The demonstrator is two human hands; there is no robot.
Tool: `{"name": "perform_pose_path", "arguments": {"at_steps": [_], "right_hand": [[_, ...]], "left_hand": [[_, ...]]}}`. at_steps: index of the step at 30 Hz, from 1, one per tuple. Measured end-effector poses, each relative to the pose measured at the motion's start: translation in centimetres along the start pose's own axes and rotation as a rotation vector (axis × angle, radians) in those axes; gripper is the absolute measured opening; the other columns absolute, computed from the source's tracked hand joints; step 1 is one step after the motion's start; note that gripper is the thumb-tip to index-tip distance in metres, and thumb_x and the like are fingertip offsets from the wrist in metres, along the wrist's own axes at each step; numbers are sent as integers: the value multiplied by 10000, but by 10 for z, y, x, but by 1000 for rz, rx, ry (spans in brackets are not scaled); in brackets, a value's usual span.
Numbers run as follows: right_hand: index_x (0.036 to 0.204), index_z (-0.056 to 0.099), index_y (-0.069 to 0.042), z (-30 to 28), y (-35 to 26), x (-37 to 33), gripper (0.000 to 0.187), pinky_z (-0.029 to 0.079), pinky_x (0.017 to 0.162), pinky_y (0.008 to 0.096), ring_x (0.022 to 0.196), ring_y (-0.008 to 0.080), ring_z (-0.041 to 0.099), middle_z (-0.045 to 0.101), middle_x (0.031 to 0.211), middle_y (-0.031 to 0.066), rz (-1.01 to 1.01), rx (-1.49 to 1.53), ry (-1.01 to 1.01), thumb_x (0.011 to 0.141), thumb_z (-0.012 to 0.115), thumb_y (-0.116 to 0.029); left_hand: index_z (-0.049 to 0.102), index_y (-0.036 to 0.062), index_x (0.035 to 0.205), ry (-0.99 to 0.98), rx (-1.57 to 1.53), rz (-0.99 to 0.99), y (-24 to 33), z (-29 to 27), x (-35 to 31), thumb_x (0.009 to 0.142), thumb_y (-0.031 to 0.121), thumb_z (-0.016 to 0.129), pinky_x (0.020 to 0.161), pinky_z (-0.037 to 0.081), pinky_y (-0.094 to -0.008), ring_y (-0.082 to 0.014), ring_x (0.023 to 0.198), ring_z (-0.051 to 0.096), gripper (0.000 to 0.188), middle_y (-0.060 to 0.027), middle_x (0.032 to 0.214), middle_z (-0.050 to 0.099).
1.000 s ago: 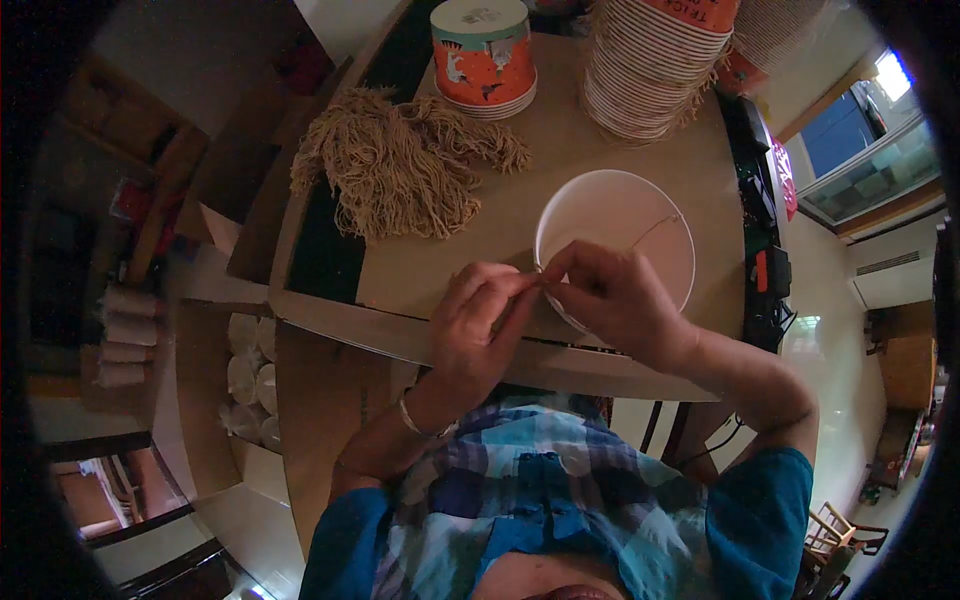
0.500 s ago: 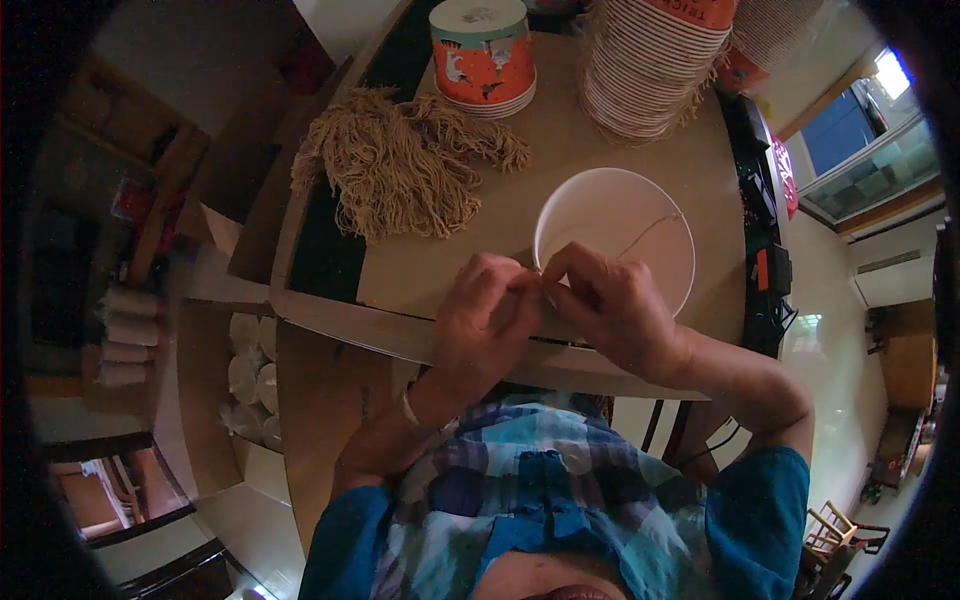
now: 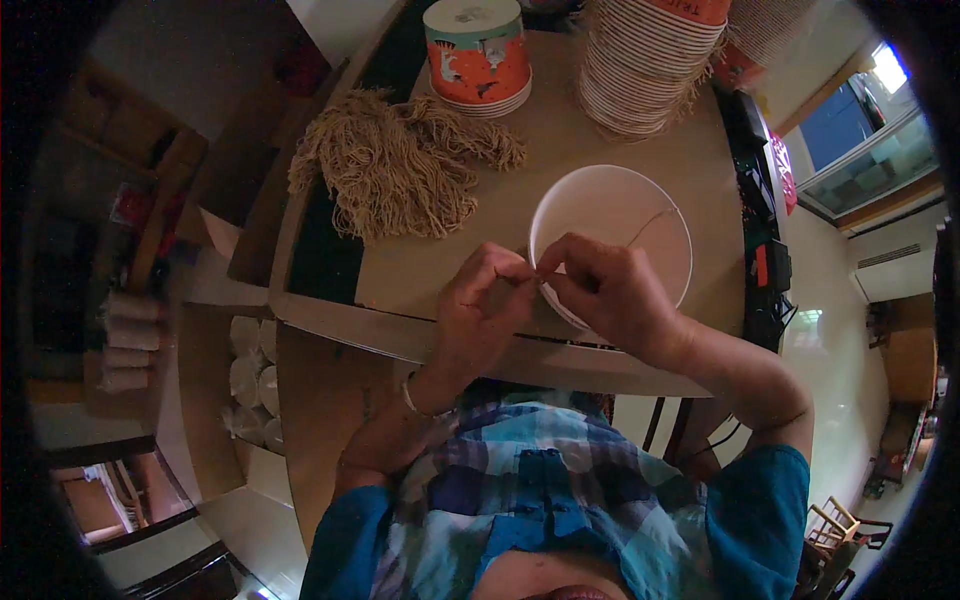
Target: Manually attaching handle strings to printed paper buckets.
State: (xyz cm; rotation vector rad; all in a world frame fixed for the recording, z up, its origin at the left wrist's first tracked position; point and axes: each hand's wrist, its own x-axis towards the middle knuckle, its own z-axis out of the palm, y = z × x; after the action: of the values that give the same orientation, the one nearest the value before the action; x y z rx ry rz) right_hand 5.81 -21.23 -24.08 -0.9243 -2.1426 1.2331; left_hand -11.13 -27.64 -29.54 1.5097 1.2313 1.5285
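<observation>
A white-lined paper bucket (image 3: pixel 590 200) sits mouth up near the table's front edge. A thin tan string (image 3: pixel 652 224) crosses its inside from the right wall and passes behind my right hand (image 3: pixel 615 300). Both hands meet at the bucket's left rim with fingertips pinched together. My left hand (image 3: pixel 485 305) has thumb and forefinger closed, just outside the rim. The string's end seems to lie between the fingertips, though it is too small to make out clearly. My right hand pinches at the same spot, its wrist over the near rim.
Behind the left hand lies a heap of tan strings (image 3: pixel 400 170). Upside-down orange and green buckets (image 3: pixel 478 60) stand beyond it. A tall stack of nested buckets (image 3: pixel 645 70) stands at the back. Black devices (image 3: pixel 768 268) line the right edge; a carton of white rolls (image 3: pixel 245 375) is at lower left.
Both hands stay pinched at the left rim, with only small finger movements. The left hand has opened up slightly between palm and fingers. The whole view has shifted a little.
</observation>
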Motion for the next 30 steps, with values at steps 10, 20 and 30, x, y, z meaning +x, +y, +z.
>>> {"name": "perform_pose_path", "arguments": {"at_steps": [10,20,30], "right_hand": [[910,642,1,-14,-3,13,101,490,681,264,799,73,581,663,844,38,423,332,-221,903,624,-99],[975,501,-44,-7,-6,-6,137,488,586,401,692,341,636,601,763,169,-122,-116,31,868,586,-42],[1012,524,-50,-3,-5,-15,158,518,663,436,804,353,621,582,873,146,-323,-367,22,874,599,-66]], "left_hand": [[638,53,934,-5,-527,-483,-13,-1,-4,892,58,643,587,424,-195,-55,650,514,42,37,801,588],[673,63,966,30,-643,-607,-5,2,-1,907,80,639,555,397,-188,-43,635,511,70,32,784,610],[674,56,982,7,-683,-584,-11,0,-4,897,106,675,633,447,-188,-45,726,556,99,25,852,634]]}}
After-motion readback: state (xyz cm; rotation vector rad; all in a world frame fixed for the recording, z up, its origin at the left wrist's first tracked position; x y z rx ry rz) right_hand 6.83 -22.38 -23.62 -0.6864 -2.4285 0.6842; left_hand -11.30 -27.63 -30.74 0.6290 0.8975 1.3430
